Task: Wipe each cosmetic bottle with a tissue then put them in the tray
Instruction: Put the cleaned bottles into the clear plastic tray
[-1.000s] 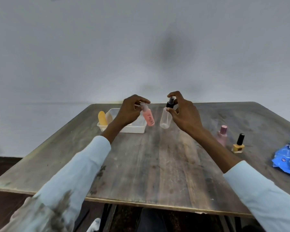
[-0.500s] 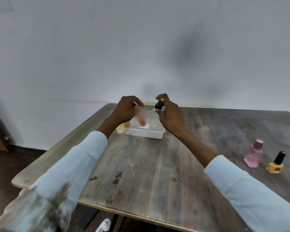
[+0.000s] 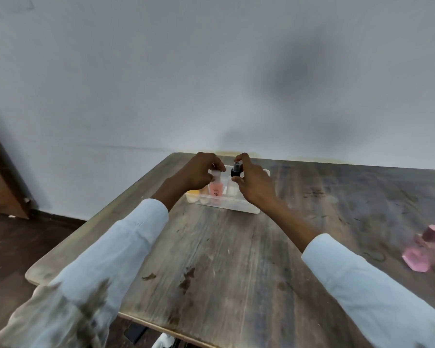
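Two bottles lowered upright into the tray (image 3: 246, 209): left hand (image 3: 199, 172) pinches the pink bottle (image 3: 216, 189), right hand (image 3: 254, 182) the clear spray bottle (image 3: 232, 187), each held by its cap so that it stands.

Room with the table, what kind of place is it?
Probably a plain room indoors, maybe at home; hard to be sure. There is a worn wooden table against a bare white wall, a dark floor, and little cosmetic bottles in a clear tray.
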